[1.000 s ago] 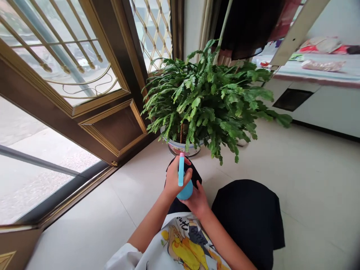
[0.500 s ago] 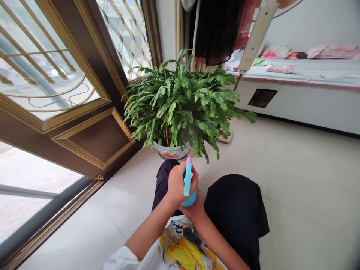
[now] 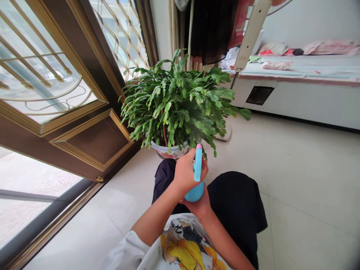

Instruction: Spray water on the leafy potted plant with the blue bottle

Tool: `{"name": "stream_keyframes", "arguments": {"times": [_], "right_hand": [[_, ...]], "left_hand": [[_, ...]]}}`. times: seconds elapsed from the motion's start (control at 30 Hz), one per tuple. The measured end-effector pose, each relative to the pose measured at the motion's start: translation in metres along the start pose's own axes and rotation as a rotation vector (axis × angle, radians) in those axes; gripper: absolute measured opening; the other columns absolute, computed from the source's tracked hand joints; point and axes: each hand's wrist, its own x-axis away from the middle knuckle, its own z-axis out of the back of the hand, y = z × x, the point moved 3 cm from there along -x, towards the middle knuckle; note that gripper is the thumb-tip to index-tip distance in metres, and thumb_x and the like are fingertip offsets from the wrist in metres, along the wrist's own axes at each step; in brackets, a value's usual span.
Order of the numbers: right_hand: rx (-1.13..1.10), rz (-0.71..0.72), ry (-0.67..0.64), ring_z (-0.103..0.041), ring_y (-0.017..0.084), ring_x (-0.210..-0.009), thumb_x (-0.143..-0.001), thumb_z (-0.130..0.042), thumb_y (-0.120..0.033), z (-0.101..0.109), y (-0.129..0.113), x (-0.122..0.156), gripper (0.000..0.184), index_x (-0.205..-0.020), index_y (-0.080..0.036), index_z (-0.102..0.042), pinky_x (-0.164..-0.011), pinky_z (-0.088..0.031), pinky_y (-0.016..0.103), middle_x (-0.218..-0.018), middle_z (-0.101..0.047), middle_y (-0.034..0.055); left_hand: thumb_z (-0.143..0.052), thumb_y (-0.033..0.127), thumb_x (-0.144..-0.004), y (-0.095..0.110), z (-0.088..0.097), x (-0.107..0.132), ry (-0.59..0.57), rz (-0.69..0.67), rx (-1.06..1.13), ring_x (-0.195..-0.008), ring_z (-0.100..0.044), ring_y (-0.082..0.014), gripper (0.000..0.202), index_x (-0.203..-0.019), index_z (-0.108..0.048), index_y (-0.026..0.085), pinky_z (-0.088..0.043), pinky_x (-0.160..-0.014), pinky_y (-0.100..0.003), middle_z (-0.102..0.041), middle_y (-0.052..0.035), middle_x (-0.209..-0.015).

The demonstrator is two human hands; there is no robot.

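My left hand (image 3: 186,170) grips the spray bottle (image 3: 194,192) up top, my right hand (image 3: 201,205) cupping beneath; I'm likely misting the far plant (image 3: 182,101); another squeeze calls for steady aim.

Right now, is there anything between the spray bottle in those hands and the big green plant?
Nothing solid shows between the spray bottle and the plant; the bottle's pink nozzle faces the lower leaves, and the left hand grips behind it.

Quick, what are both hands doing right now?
Left hand: closed around the upper part of the spray bottle.
Right hand: holding the same bottle lower down.
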Motion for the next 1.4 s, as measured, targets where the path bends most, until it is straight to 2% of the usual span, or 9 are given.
{"name": "stream_keyframes", "arguments": {"times": [0.1,0.33,0.57,0.77,0.83,0.97,1.03,1.27,1.4], "right_hand": [[0.014,0.028,0.027,-0.071,0.028,-0.080,-0.095,-0.047,-0.058,0.004,-0.006,0.004,0.044,-0.113,-0.023,-0.065,-0.055,-0.057,0.039,-0.092,-0.076,0.0069],[-0.039,0.068,0.074,-0.071,0.026,-0.078,-0.096,-0.044,-0.055,0.011,-0.016,0.015,0.040,-0.109,-0.024,-0.066,-0.053,-0.056,0.037,-0.089,-0.076,0.0059],[-0.032,0.102,0.092,-0.071,0.026,-0.074,-0.098,-0.042,-0.052,0.010,-0.018,0.021,0.036,-0.102,-0.026,-0.067,-0.050,-0.054,0.035,-0.085,-0.077,0.0040],[0.043,-0.038,0.031,-0.071,0.026,-0.073,-0.095,-0.044,-0.061,0.005,-0.002,0.014,0.050,-0.113,-0.020,-0.065,-0.048,-0.054,0.034,-0.086,-0.076,0.0095],[0.060,-0.079,0.025,-0.071,0.026,-0.072,-0.093,-0.046,-0.064,0.007,0.005,0.009,0.055,-0.113,-0.017,-0.065,-0.049,-0.054,0.033,-0.087,-0.076,0.0117],[0.080,-0.153,0.041,-0.072,0.028,-0.074,-0.092,-0.045,-0.067,0.010,0.023,0.000,0.063,-0.114,-0.012,-0.064,-0.052,-0.053,0.032,-0.090,-0.076,0.0151],[0.082,-0.189,0.037,-0.072,0.028,-0.074,-0.093,-0.043,-0.067,0.008,0.031,-0.002,0.064,-0.116,-0.011,-0.064,-0.052,-0.052,0.031,-0.092,-0.076,0.0159],[0.142,-0.273,-0.017,-0.070,0.026,-0.070,-0.093,-0.041,-0.069,-0.003,0.048,-0.012,0.066,-0.116,-0.011,-0.064,-0.051,-0.050,0.030,-0.084,-0.074,0.0145],[0.180,-0.352,-0.036,-0.070,0.026,-0.070,-0.092,-0.041,-0.071,-0.006,0.063,-0.023,0.066,-0.118,-0.014,-0.062,-0.051,-0.050,0.031,-0.083,-0.074,0.0119]], "left_hand": [[-0.060,0.027,-0.081,0.004,-0.008,-0.002,-0.029,-0.004,0.044,-0.065,-0.060,-0.0165,0.007,-0.079,-0.055,0.023,-0.045,-0.064,-0.028,-0.063,0.0001,-0.072],[-0.062,0.029,-0.084,0.011,-0.023,-0.001,-0.095,-0.043,0.124,-0.090,-0.068,-0.0220,0.016,-0.098,-0.063,0.023,-0.051,-0.088,-0.034,-0.072,-0.0041,-0.099],[-0.061,0.033,-0.085,0.013,-0.025,0.001,-0.079,-0.101,0.083,-0.085,-0.068,-0.0214,0.013,-0.094,-0.062,0.023,-0.051,-0.084,-0.034,-0.072,-0.0037,-0.094],[-0.058,0.037,-0.087,-0.011,-0.002,0.016,0.042,0.031,0.008,-0.064,-0.061,-0.0160,0.017,-0.079,-0.056,0.022,-0.047,-0.065,-0.027,-0.065,0.0002,-0.070],[-0.056,0.037,-0.089,-0.025,0.010,0.025,0.093,0.067,0.041,-0.070,-0.064,-0.0167,0.017,-0.083,-0.060,0.022,-0.050,-0.070,-0.028,-0.068,-0.0009,-0.075],[-0.056,0.043,-0.092,-0.047,0.034,0.040,0.137,0.063,0.139,-0.104,-0.068,-0.0223,0.028,-0.105,-0.066,0.021,-0.050,-0.097,-0.035,-0.074,-0.0065,-0.111],[-0.056,0.046,-0.092,-0.052,0.043,0.045,0.139,0.073,0.155,-0.108,-0.067,-0.0233,0.032,-0.109,-0.066,0.021,-0.050,-0.098,-0.035,-0.073,-0.0073,-0.115],[-0.053,0.042,-0.090,-0.058,0.063,0.063,0.274,0.145,-0.005,-0.064,-0.059,-0.0153,0.024,-0.077,-0.057,0.022,-0.047,-0.065,-0.028,-0.063,0.0004,-0.070],[-0.055,0.045,-0.091,-0.066,0.079,0.071,0.344,0.143,0.041,-0.073,-0.063,-0.0172,0.025,-0.082,-0.057,0.022,-0.049,-0.072,-0.029,-0.065,-0.0013,-0.077]]}}
